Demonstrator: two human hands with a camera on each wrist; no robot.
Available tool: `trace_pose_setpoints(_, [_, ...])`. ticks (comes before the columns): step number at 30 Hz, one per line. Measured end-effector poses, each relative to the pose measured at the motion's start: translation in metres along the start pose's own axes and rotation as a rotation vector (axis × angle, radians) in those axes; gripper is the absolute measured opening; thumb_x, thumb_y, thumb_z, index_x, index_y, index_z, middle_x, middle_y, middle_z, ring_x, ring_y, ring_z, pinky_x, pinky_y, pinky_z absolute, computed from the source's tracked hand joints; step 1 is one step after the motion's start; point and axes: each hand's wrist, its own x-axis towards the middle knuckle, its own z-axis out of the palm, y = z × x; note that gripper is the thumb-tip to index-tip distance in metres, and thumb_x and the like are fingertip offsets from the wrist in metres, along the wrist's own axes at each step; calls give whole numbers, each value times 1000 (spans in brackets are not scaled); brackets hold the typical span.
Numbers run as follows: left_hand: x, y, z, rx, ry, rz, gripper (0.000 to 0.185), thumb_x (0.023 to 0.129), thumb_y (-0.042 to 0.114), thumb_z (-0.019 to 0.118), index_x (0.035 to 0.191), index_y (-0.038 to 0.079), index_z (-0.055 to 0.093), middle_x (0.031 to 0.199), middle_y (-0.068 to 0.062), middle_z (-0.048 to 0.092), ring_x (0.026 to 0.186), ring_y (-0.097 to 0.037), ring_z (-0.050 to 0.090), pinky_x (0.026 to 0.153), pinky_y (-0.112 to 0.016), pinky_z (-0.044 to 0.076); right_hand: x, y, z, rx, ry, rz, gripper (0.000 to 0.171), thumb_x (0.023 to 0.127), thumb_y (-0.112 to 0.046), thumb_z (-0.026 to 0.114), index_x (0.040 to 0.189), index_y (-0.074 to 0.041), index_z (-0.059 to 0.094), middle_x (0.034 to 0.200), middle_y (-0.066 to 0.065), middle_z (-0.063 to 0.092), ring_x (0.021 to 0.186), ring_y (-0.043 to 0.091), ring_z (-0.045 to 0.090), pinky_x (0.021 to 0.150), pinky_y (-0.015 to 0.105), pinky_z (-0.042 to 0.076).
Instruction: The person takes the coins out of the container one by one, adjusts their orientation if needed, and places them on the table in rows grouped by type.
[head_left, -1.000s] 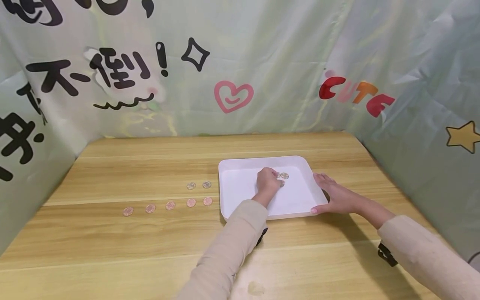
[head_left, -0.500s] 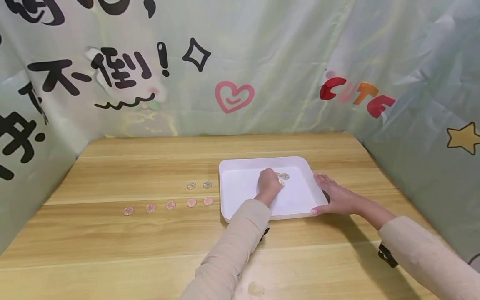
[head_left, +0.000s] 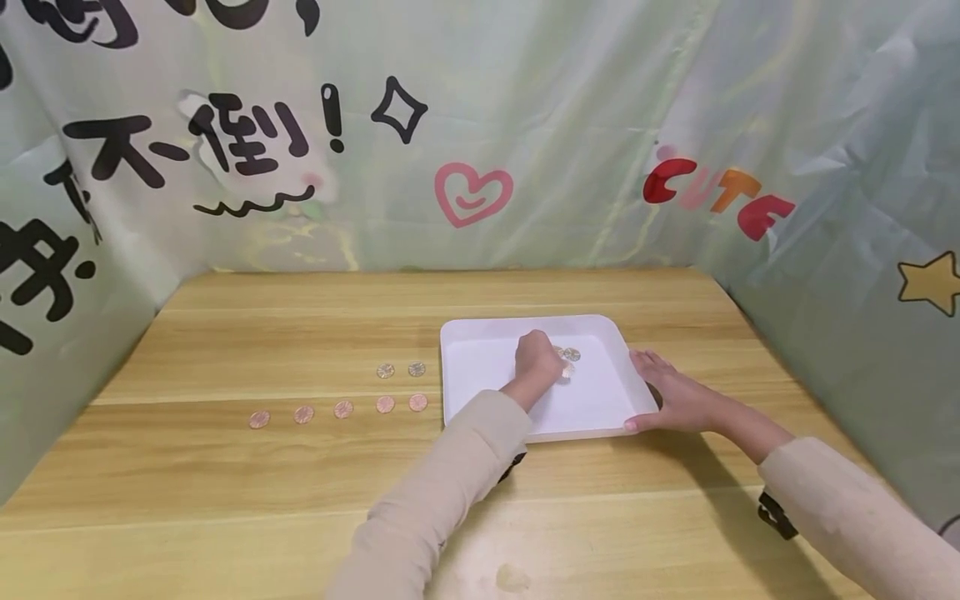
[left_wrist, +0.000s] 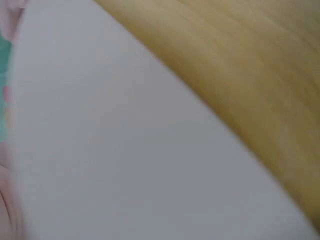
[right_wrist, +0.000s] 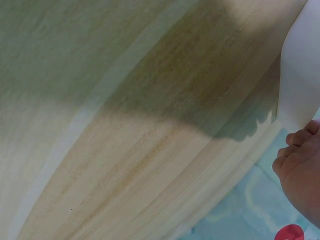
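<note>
A white tray [head_left: 480,367] sits right of centre on the wooden table [head_left: 300,333]. My left hand [head_left: 538,358] reaches into it with curled fingers, and the fingertips pinch a coin [head_left: 567,371] on the tray floor. Another coin [head_left: 572,354] lies just beyond the hand. My right hand [head_left: 671,392] rests flat against the tray's right rim, fingers straight, thumb at the front corner. The left wrist view is a blur of white tray floor [left_wrist: 125,150] and wood. In the right wrist view a tray corner [right_wrist: 300,75] and my fingers [right_wrist: 300,165] show.
A row of several copper coins [head_left: 343,409] lies on the table left of the tray, with two paler coins [head_left: 401,369] behind its right end. Printed plastic sheets [head_left: 465,125] wall the table at the back and on both sides.
My left hand stays over the coins in the tray while its forearm swings a little to the left. The right hand has not moved.
</note>
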Motion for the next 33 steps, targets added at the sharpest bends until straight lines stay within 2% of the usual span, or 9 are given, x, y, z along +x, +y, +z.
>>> trace_pose_setpoints(3, [-3, 2, -7, -25, -40, -22, 26, 74, 12, 76, 92, -5, 67, 90, -15, 70, 70, -19, 63, 63, -24, 53, -1, 0, 1, 2, 2, -6, 113, 70, -43, 77, 141, 16, 13, 147, 37, 14, 135, 53, 9, 104, 66, 16])
trace_pose_setpoints(5, [-4, 2, -11, -46, -61, -39, 26, 75, 12, 76, 92, -6, 67, 89, -16, 69, 61, -16, 57, 53, -21, 48, -2, 1, 1, 1, 3, -8, 112, 70, -43, 77, 141, 16, 13, 147, 37, 14, 135, 53, 10, 104, 66, 16])
trace_pose_setpoints(9, [-5, 0, -23, -58, -104, -22, 20, 77, 13, 74, 86, -5, 68, 83, -14, 69, 54, -12, 48, 45, -18, 37, -2, 1, 2, 7, 2, -5, 112, 70, -42, 77, 141, 16, 13, 147, 36, 14, 135, 53, 9, 104, 66, 16])
trace_pose_setpoints(14, [-10, -7, -39, -61, -156, 35, 14, 81, 13, 70, 78, 0, 71, 77, -11, 71, 57, -12, 54, 49, -17, 40, -2, 2, 1, 4, 4, -4, 112, 69, -42, 77, 141, 15, 13, 147, 37, 14, 135, 53, 10, 104, 66, 16])
trace_pose_setpoints(19, [-12, -15, -52, -41, -149, 59, 14, 81, 16, 71, 74, 4, 73, 72, -7, 71, 67, -13, 62, 59, -19, 46, -1, 2, 0, -4, 7, -2, 113, 69, -43, 77, 141, 14, 13, 147, 37, 14, 134, 53, 10, 104, 66, 17])
trace_pose_setpoints(23, [-11, -21, -63, -64, -139, 58, 15, 81, 18, 71, 75, 5, 74, 72, -8, 72, 68, -13, 63, 65, -21, 50, -1, 2, 0, -7, 4, 2, 113, 69, -43, 77, 142, 14, 12, 147, 37, 13, 135, 53, 9, 104, 66, 16])
trace_pose_setpoints(28, [-12, -30, -80, -116, -140, 53, 14, 81, 16, 71, 81, 2, 74, 77, -11, 72, 62, -12, 63, 59, -18, 49, -1, 0, 0, -13, 2, 3, 113, 69, -44, 77, 142, 14, 12, 147, 37, 13, 135, 53, 10, 104, 65, 17])
trace_pose_setpoints(33, [-14, -45, -101, -160, -132, 58, 14, 82, 13, 70, 84, 0, 72, 78, -13, 71, 64, -14, 63, 56, -15, 48, -1, 0, 0, -16, 0, -5, 113, 70, -44, 77, 142, 14, 12, 147, 37, 12, 134, 54, 10, 104, 65, 16])
